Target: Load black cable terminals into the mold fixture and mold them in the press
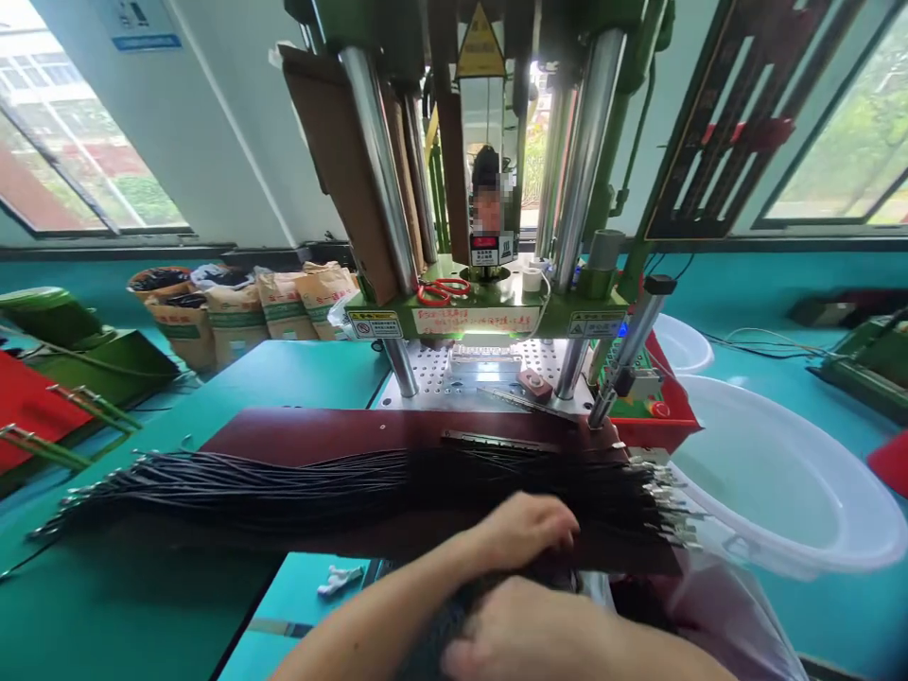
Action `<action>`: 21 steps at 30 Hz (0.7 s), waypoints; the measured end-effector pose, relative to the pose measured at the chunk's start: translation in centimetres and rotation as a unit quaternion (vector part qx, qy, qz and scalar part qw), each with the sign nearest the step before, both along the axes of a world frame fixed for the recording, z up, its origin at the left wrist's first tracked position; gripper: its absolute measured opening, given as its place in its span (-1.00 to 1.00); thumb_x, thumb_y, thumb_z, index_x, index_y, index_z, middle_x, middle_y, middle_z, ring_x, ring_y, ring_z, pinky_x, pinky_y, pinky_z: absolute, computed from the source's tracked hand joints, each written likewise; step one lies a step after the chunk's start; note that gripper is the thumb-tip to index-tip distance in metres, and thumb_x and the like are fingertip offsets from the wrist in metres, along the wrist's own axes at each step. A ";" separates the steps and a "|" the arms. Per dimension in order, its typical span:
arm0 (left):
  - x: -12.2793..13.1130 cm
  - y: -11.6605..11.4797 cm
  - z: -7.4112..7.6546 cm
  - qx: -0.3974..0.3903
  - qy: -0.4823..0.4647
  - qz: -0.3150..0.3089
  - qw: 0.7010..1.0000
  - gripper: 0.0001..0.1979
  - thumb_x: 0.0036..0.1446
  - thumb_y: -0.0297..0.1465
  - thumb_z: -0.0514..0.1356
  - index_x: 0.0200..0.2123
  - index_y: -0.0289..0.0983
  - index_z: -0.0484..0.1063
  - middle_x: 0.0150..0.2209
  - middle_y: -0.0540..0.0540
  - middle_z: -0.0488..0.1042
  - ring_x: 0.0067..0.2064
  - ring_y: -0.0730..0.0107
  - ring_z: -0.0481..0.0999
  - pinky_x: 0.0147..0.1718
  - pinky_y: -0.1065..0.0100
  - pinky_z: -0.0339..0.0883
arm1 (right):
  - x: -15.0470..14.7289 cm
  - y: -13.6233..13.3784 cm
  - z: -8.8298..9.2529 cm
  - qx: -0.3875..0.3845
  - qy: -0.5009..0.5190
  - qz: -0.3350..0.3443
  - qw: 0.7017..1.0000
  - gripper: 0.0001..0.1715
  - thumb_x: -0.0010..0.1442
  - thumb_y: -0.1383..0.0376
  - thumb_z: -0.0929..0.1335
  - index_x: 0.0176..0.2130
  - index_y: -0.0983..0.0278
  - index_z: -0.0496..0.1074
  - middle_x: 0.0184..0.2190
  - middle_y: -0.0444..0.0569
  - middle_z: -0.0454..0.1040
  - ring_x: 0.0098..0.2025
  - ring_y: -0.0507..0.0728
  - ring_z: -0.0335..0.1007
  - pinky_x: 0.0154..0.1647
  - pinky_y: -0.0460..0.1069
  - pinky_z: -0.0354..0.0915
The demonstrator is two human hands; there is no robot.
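The left grip [525, 534] lies loosely open on the black cords [298, 482]; the right grip [503, 629] covers a dark bunch [454, 624], its hold unclear. A hard tug could drag the metal terminals [671, 501] off the maroon mat [319, 430].

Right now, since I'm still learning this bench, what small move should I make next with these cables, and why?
Probably even up the metal ends of the black cables, using your left hand, because they look fanned out unevenly over the edge of the dark red mat, toward the white basin.
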State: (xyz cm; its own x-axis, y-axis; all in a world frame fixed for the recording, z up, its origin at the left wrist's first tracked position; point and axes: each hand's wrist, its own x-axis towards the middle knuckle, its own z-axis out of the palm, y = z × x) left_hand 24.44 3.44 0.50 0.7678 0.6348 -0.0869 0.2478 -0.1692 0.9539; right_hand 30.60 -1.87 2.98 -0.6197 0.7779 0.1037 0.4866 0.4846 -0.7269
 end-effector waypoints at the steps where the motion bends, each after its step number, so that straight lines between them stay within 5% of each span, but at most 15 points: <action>1: -0.8 1.6 0.1 0.018 -0.018 0.092 0.995 -0.58 0.16 -0.16 -0.10 -0.28 -0.34 0.40 -0.38 -0.10 0.46 -0.44 0.45 0.41 -0.45 0.44 0.27 | 1.8 0.6 1.0 0.018 -0.020 0.056 0.998 -0.75 0.02 0.19 0.36 -0.51 0.32 0.52 -0.60 -0.09 0.50 -0.43 0.12 0.47 -0.38 -0.02 0.41; 3: -3.4 5.0 0.3 0.086 -0.027 0.239 0.967 -0.65 0.14 -0.19 -0.05 -0.29 -0.33 0.37 -0.40 -0.08 0.44 -0.45 0.46 0.38 -0.46 0.44 0.25 | 5.3 2.8 2.2 0.067 -0.096 0.126 0.985 -0.77 0.05 0.29 0.34 -0.27 0.30 0.51 -0.40 -0.04 0.54 -0.31 0.12 0.46 -0.21 -0.01 0.35; 6: -8.3 9.2 0.0 0.223 0.099 0.328 0.912 -0.78 0.04 -0.32 0.09 -0.25 -0.30 0.36 -0.37 -0.05 0.42 -0.39 0.41 0.37 -0.33 0.36 0.27 | 9.2 7.8 1.3 0.119 -0.194 -0.036 0.973 -0.68 0.16 0.39 0.21 -0.11 0.29 0.42 -0.18 0.03 0.48 -0.13 0.13 0.37 -0.07 -0.01 0.23; 8: -10.7 10.8 -1.0 0.259 0.206 0.285 0.900 -0.73 -0.03 -0.41 0.13 -0.19 -0.28 0.37 -0.27 -0.07 0.40 -0.34 0.38 0.38 -0.25 0.31 0.27 | 10.6 10.8 -0.5 0.101 -0.278 -0.117 0.948 -0.67 0.14 0.41 0.21 -0.11 0.29 0.41 -0.16 0.06 0.45 -0.12 0.16 0.36 -0.09 0.00 0.22; 13: -12.1 11.9 -3.5 0.264 0.261 0.142 0.918 -0.71 -0.01 -0.47 0.12 -0.15 -0.26 0.38 -0.15 -0.09 0.34 -0.18 0.34 0.40 -0.11 0.34 0.25 | 11.6 13.6 -4.3 0.075 -0.313 -0.103 0.941 -0.72 0.07 0.42 0.23 -0.23 0.27 0.45 -0.25 0.02 0.42 -0.21 0.14 0.37 -0.22 -0.04 0.26; 21: -12.1 12.5 -4.0 0.254 0.217 0.160 0.929 -0.84 0.05 -0.45 0.10 -0.26 -0.27 0.41 -0.15 -0.11 0.35 -0.17 0.28 0.41 -0.10 0.29 0.24 | 12.1 14.3 -4.6 0.116 -0.343 -0.029 0.932 -0.77 0.04 0.43 0.21 -0.33 0.25 0.40 -0.32 -0.01 0.41 -0.26 0.16 0.38 -0.25 0.01 0.28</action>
